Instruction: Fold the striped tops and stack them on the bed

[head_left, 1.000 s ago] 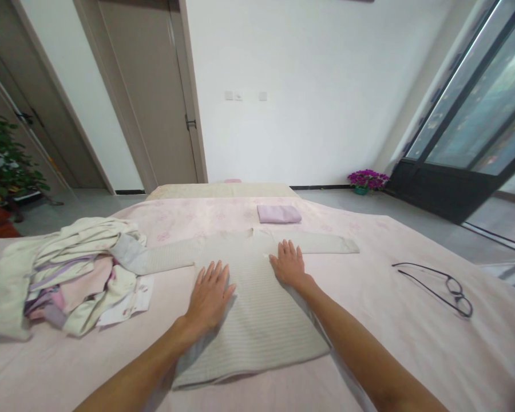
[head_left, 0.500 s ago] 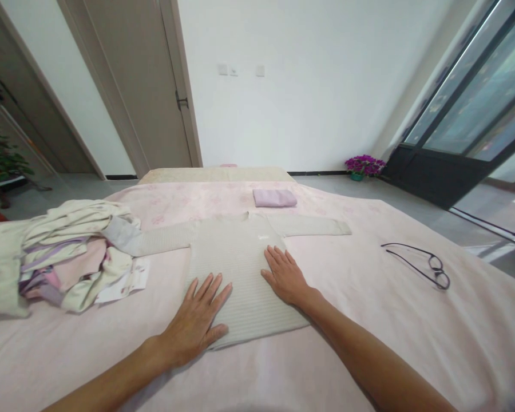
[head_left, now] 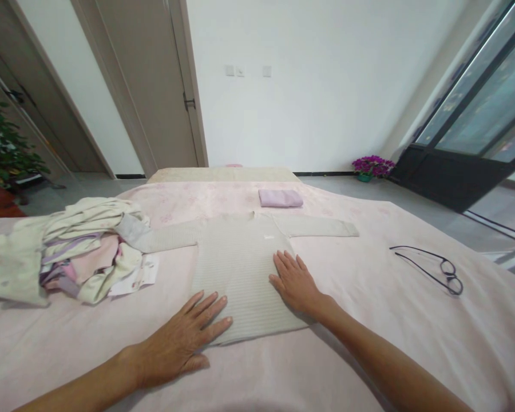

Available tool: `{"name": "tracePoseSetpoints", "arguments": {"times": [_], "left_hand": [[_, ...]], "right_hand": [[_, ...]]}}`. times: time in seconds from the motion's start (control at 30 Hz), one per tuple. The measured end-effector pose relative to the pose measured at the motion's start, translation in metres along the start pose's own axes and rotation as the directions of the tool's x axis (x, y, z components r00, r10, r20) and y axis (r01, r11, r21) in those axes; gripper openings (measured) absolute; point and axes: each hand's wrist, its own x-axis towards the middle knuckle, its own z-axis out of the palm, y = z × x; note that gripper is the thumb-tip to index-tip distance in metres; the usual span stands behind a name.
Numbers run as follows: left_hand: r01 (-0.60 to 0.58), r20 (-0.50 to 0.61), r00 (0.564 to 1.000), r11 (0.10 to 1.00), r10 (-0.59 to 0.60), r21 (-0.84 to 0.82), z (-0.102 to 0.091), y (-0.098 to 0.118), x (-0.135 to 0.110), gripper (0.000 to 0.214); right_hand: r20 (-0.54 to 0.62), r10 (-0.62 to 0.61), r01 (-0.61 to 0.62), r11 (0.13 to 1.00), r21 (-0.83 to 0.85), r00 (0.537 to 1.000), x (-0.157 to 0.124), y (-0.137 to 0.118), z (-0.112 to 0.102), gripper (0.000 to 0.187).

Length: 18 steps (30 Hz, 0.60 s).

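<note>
1. Your hands are well apart from each other, both palm down with the fingers spread, and neither grips anything.
2. Your left hand [head_left: 182, 339] reaches the lower left corner of the shirt [head_left: 240, 280] with its fingertips; its thumb lies off the shirt, over the pink cloth [head_left: 352, 297] that covers the counter.
3. Your right hand [head_left: 297, 284] rests flat on the right side of the shirt, below the small pale print on its chest.
4. The shirt, pale and finely striped, lies spread out in front of you on the pink cloth, neck away from you, hem towards you, sleeves stretched out to both sides.
5. At its left, the sleeve end meets a heap of clothes [head_left: 86, 246], mostly cream with pink and purple pieces among them.
6. Just under that sleeve, a white piece with small printed marks [head_left: 137, 279] sticks out beside the heap; you cannot tell whether it is paper or fabric.
7. Beyond the neckline sits a folded purple cloth [head_left: 281, 198], near the shirt but apart from it.
8. Over to your right, well apart from the shirt, lie dark-framed glasses [head_left: 448, 274], arms unfolded and pointing left.
</note>
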Motion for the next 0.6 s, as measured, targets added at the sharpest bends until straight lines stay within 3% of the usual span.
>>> {"name": "tracePoseSetpoints", "arguments": {"times": [0.07, 0.2, 0.43, 0.6], "left_hand": [[0.042, -0.062, 0.997, 0.999, -0.043, -0.027, 0.002, 0.003, -0.001, 0.064], [0.028, -0.12, 0.992, 0.997, -0.037, -0.076, 0.001, 0.008, -0.006, 0.026], [-0.054, -0.084, 0.995, 0.996, 0.048, -0.068, -0.016, 0.004, -0.007, 0.015], [-0.049, -0.057, 0.997, 0.995, 0.044, -0.092, -0.019, 0.004, 0.0, 0.011]], "right_hand": [[0.02, -0.122, 0.121, 0.992, 0.041, 0.992, -0.007, -0.015, 0.001, 0.063], [0.036, -0.272, 0.267, 0.958, 0.103, 0.962, -0.017, -0.022, 0.001, 0.061], [0.076, -0.275, 0.265, 0.957, 0.119, 0.958, -0.021, -0.004, -0.009, 0.06], [0.066, -0.26, 0.252, 0.961, 0.113, 0.963, -0.018, -0.017, -0.017, 0.058]]}}
